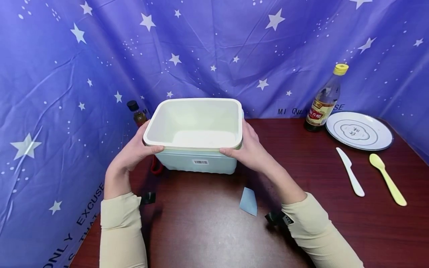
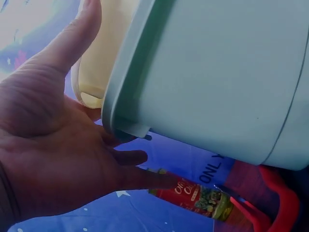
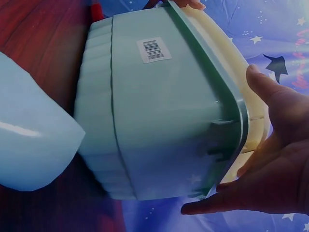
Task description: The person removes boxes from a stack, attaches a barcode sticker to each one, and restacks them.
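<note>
Both hands hold a pale green tub point(image 1: 197, 163) with a cream inner liner point(image 1: 196, 123) just above the dark red table point(image 1: 301, 223), near its back left. The left hand point(image 1: 134, 150) grips the left rim, thumb over the edge, its fingers curled under; the right hand point(image 1: 249, 149) grips the right rim likewise. A small bottle point(image 1: 136, 113) stands just behind the tub. A knife point(image 1: 350, 172), spoon point(image 1: 387, 178), plate point(image 1: 359, 131) and tall bottle point(image 1: 325, 98) lie well to the right.
</note>
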A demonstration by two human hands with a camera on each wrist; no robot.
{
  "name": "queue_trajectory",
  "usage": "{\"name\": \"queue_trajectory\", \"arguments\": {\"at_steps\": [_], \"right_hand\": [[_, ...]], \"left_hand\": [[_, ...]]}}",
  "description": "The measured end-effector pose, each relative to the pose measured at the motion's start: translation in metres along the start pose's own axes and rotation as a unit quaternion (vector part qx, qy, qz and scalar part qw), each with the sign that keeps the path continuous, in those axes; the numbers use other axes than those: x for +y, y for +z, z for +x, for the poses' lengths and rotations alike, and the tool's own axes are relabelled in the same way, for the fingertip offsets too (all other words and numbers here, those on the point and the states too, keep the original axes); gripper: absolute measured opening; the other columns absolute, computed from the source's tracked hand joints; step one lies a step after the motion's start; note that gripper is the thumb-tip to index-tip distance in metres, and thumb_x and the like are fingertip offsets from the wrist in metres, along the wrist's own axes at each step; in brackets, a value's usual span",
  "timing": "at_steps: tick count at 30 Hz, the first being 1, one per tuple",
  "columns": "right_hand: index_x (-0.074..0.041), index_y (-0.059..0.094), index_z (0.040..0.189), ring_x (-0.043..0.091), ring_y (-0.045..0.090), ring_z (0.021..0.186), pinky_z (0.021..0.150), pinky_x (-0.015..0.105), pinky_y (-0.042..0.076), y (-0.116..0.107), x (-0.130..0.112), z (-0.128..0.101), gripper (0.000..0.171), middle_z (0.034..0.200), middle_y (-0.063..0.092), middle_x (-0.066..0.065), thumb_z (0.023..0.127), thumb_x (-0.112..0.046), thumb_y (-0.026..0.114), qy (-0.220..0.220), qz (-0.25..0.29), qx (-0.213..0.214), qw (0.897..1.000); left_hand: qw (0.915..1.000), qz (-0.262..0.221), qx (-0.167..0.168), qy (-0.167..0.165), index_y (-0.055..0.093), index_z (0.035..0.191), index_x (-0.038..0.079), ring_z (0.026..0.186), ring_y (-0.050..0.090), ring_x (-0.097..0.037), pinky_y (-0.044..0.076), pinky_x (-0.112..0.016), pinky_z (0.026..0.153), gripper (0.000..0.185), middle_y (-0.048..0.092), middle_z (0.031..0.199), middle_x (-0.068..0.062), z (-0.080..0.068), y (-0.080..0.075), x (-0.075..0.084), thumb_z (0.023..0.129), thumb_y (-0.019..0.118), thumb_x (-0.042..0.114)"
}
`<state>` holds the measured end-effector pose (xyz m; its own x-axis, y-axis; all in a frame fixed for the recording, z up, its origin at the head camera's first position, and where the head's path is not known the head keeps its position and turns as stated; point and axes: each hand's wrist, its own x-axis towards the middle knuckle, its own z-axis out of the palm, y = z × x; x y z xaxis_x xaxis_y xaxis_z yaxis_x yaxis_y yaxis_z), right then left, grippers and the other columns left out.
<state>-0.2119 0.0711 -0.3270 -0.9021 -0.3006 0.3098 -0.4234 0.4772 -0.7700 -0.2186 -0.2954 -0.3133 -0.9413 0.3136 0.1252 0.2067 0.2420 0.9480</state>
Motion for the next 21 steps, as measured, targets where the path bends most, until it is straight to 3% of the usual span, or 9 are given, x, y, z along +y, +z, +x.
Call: {"name": "queue_trajectory", "arguments": {"at_steps": [5, 10, 12, 17, 19, 21], "right_hand": [[-0.011, 0.017, 0.160, 0.029, 0.020, 0.146, 0.116, 0.052, 0.026, 0.003, 0.004, -0.001, 0.107, 0.157, 0.027, 0.016, 0.082, -0.037, 0.084, 0.027, 0.002, -0.018, 0.999], [-0.016, 0.013, 0.162, 0.026, 0.021, 0.146, 0.115, 0.050, 0.029, 0.000, 0.003, -0.002, 0.109, 0.159, 0.024, 0.014, 0.082, -0.041, 0.083, 0.042, 0.005, -0.030, 0.999], [-0.016, 0.013, 0.161, 0.027, 0.025, 0.143, 0.114, 0.050, 0.030, -0.002, 0.004, -0.002, 0.110, 0.156, 0.027, 0.014, 0.081, -0.042, 0.084, 0.043, 0.004, -0.033, 0.999], [-0.006, 0.004, 0.162, 0.031, 0.018, 0.150, 0.119, 0.050, 0.023, -0.016, 0.005, -0.003, 0.117, 0.163, 0.018, 0.020, 0.084, -0.050, 0.079, 0.079, -0.033, -0.048, 0.995], [-0.006, 0.001, 0.162, 0.030, 0.013, 0.152, 0.120, 0.051, 0.019, -0.025, 0.003, -0.005, 0.117, 0.166, 0.010, 0.018, 0.086, -0.055, 0.075, 0.094, -0.054, -0.053, 0.993], [-0.009, 0.006, 0.163, 0.030, 0.014, 0.152, 0.120, 0.052, 0.020, -0.034, 0.003, -0.008, 0.113, 0.167, 0.013, 0.016, 0.086, -0.056, 0.074, 0.093, -0.065, -0.049, 0.992]], "left_hand": [[0.9995, 0.014, -0.009, -0.025, 0.026, 0.157, 0.015, 0.122, 0.046, -0.024, 0.047, -0.029, 0.095, 0.088, 0.042, 0.143, -0.012, 0.001, -0.001, -0.005, 0.087, 0.075, -0.002], [0.9995, 0.017, -0.021, -0.019, 0.026, 0.157, 0.015, 0.123, 0.046, -0.025, 0.047, -0.030, 0.096, 0.087, 0.043, 0.143, -0.012, 0.003, 0.000, -0.006, 0.087, 0.075, -0.001], [0.9989, 0.024, -0.016, -0.037, 0.017, 0.160, 0.016, 0.128, 0.043, -0.027, 0.044, -0.036, 0.103, 0.095, 0.037, 0.150, -0.013, 0.002, 0.001, -0.003, 0.088, 0.076, 0.002], [0.9915, 0.099, 0.036, -0.077, -0.008, 0.163, 0.020, 0.148, 0.020, -0.029, 0.025, -0.054, 0.116, 0.115, 0.005, 0.167, -0.009, -0.002, 0.005, 0.012, 0.088, 0.080, 0.019], [0.9864, 0.138, 0.066, -0.060, -0.001, 0.164, 0.024, 0.151, 0.014, -0.028, 0.022, -0.057, 0.117, 0.112, 0.003, 0.168, -0.005, -0.003, 0.009, 0.019, 0.087, 0.081, 0.026], [0.9803, 0.169, 0.095, -0.040, 0.007, 0.164, 0.028, 0.150, 0.017, -0.027, 0.023, -0.059, 0.116, 0.108, 0.010, 0.168, -0.003, -0.003, 0.013, 0.026, 0.086, 0.082, 0.029]]}}
